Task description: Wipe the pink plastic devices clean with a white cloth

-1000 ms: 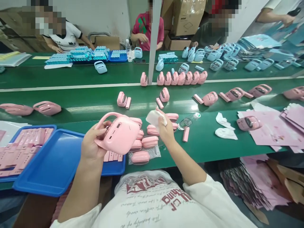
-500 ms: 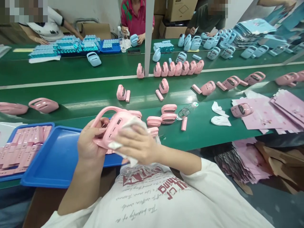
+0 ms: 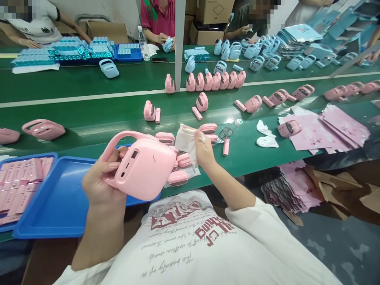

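Note:
My left hand is closed round the handle side of a pink device, whose smooth face and edge with dark ports are turned up. To its right, my right hand pinches a white cloth, held apart from the device. Behind and below the cloth, several pink devices lie on the green bench. A blue tray stands left of and partly behind my left forearm.
Pink boxes fill another blue tray at far left. A plastic bottle, white cloths and pink sheets lie to the right. Pink devices line the conveyor; people handle blue devices across it.
My right hand with the cloth has come off the pink device and moved right. The device's face is now uncovered, and my left hand holds it slightly further left.

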Tool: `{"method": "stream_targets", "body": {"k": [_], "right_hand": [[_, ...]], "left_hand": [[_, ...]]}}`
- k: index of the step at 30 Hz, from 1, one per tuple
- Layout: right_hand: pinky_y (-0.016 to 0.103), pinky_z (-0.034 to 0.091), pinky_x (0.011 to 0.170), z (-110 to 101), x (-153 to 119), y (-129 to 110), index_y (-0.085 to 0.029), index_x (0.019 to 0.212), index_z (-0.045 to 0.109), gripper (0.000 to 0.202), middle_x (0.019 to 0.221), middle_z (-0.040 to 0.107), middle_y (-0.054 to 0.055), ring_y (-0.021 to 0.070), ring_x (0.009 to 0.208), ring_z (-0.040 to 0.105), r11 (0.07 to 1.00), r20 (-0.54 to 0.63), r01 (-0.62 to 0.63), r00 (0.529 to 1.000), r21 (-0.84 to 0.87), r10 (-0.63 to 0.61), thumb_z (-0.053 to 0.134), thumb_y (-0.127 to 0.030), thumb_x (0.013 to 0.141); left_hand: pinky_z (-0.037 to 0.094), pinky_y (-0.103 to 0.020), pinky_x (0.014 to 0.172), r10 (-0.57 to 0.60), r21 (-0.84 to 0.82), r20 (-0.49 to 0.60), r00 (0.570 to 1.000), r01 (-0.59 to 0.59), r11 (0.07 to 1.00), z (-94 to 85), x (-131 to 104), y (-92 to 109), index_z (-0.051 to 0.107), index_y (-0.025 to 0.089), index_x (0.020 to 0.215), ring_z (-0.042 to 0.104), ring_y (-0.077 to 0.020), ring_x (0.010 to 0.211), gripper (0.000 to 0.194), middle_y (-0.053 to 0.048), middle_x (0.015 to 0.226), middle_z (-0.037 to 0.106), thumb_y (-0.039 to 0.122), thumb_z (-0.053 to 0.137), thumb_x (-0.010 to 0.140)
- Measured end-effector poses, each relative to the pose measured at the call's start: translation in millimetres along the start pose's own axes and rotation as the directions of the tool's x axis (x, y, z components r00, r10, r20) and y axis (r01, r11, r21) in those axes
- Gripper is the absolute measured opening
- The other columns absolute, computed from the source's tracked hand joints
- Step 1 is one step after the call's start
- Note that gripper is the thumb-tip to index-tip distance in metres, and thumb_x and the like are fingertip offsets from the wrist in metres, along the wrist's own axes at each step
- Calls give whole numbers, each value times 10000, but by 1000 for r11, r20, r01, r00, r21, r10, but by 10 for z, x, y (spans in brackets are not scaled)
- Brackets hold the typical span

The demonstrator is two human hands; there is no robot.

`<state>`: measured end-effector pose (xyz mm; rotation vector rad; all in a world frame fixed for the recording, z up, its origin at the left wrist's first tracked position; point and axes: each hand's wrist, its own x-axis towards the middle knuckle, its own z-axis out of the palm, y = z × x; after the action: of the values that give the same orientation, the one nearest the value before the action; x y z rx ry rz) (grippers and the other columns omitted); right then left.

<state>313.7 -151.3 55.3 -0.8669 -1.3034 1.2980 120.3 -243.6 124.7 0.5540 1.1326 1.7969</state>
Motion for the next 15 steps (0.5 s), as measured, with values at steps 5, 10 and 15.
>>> {"method": "stream_targets", "body": {"k": [5,10,15], "right_hand": [[346,595,801,-609,-8,53,-181,1022,650,364,943,749,57,214,894,714,817,-108,-376,880,437,462,627,-478,813],[381,586,810,-1587,136,128,-151,1007,641,303,968,736,68,226,897,705,941,-422,-186,857,283,296,695,-268,733],[424,456,1016,-2341,598,337,-138,1118,632,330,1150,684,118,237,1134,610,832,-528,-15,779,-555,-338,484,-314,881]], "left_hand": [[464,-177,490,-1,-5,-3,1000,1,1000,166,-51,-105,736,100,840,539,-100,572,422,-30,642,558,122,572,452],[471,-198,484,-65,90,2,998,65,994,529,-109,-228,739,134,942,528,-95,536,518,-16,655,583,131,589,446],[470,-219,512,-92,196,13,996,88,977,868,-113,-563,680,143,611,560,-125,595,191,-22,661,601,150,630,427]]}}
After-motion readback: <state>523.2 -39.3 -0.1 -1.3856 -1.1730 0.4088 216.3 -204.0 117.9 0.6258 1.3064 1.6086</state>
